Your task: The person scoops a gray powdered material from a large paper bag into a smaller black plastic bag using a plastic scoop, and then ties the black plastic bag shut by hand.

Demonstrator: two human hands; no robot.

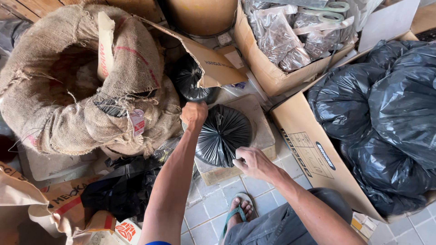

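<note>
Black plastic, gathered into tight pleats, makes up the filled bag [222, 134] that sits between the two hands on a flat, pale slab [261, 120], raised off the tiled floor [213, 204], which seems to keep it steady and within easy reach. The left hand [194, 113] is closed into a fist at the bag's upper edge, apparently gripping the gathered plastic to hold the neck shut. The right hand [252, 161] rests against the bag's lower edge with fingers curled inward; whether it pinches plastic or something small I cannot tell. Left of the left hand slumps a big burlap sack [77, 81], its mouth rolled down so it stays open. Right of the right hand, a cardboard box [313, 154] holds more stuffed black bags [386, 113]. Beyond the hands, another box [268, 75] carries clear packets and scissors [329, 12].
</note>
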